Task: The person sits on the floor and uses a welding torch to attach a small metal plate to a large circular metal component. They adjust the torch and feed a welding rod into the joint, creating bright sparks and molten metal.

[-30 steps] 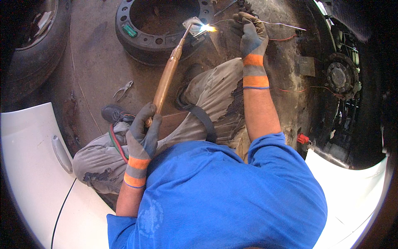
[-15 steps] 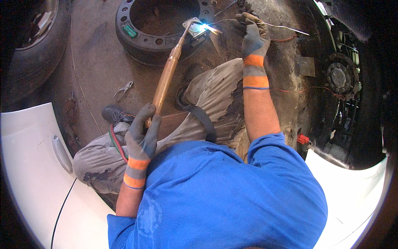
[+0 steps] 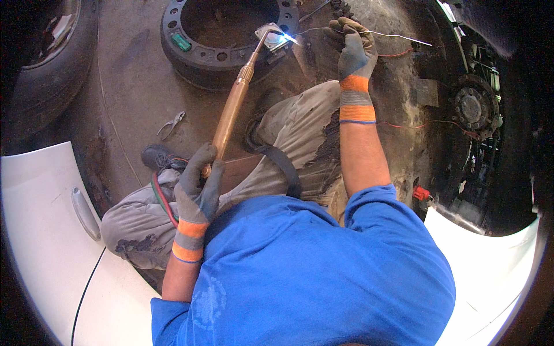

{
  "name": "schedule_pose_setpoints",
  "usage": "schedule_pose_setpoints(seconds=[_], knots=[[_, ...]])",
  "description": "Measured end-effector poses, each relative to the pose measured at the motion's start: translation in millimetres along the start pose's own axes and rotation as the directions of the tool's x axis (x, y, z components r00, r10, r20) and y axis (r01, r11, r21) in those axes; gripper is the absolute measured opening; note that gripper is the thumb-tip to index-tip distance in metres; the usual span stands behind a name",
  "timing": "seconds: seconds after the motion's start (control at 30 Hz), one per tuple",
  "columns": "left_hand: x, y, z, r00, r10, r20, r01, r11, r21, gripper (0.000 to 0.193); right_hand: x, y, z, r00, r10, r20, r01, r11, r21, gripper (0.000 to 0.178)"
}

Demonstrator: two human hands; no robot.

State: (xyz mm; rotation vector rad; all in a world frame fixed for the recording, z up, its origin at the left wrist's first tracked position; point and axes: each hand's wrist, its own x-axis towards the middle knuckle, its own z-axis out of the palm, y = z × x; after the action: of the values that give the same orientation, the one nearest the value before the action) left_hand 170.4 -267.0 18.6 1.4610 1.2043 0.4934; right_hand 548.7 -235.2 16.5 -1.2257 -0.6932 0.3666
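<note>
My left hand (image 3: 199,183), in a grey glove with orange cuff, grips the handle of a long brass gas torch (image 3: 231,109). The torch reaches up to a bent tip with a bright blue-white flame (image 3: 287,38) over a small metal piece (image 3: 276,47) on the edge of a dark round brake drum (image 3: 216,40). My right hand (image 3: 353,49), gloved the same way, holds a thin filler rod (image 3: 392,36) whose left end meets the flame. I squat on the ground in grey trousers.
Pliers (image 3: 171,124) lie on the dirty concrete floor. A tyre (image 3: 43,63) stands at the upper left. A wheel hub (image 3: 476,109) sits at the right inside a dark wheel arch. White vehicle body panels (image 3: 40,230) curve around both lower sides. Red and green hoses (image 3: 161,199) trail beside my knee.
The flame at the torch tip has gone from yellow-white to blue-white. Both hands have stayed almost in place.
</note>
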Motion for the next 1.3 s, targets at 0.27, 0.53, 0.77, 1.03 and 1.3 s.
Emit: schedule_pose_setpoints(seconds=[0.27,0.53,0.77,1.03,1.3], knots=[[1.7,-2.3,2.0,1.000,0.010,0.003,-0.010,1.000,0.001,0.030,0.1,4.6,-1.1,0.999,-0.035,0.036,0.033,0.998,0.047,0.022],[2.4,-0.7,1.8,1.000,0.000,0.014,0.000,1.000,0.003,0.030,-2.0,2.5,1.5,1.000,-0.008,0.011,0.008,1.000,-0.014,0.023],[2.6,-2.1,2.5,1.000,-0.007,0.017,0.007,1.000,0.001,0.030,-1.4,4.0,1.6,1.000,-0.011,0.023,0.010,1.000,0.006,0.025],[1.6,-0.1,1.5,0.999,0.027,0.020,-0.027,1.000,0.012,0.031,-3.5,-0.6,2.8,1.000,0.010,0.023,-0.010,1.000,0.003,0.023],[1.1,2.5,1.9,0.999,-0.021,0.025,0.021,1.000,0.009,0.031,-3.1,0.0,5.6,0.998,-0.056,0.039,0.054,0.998,0.038,0.023]])
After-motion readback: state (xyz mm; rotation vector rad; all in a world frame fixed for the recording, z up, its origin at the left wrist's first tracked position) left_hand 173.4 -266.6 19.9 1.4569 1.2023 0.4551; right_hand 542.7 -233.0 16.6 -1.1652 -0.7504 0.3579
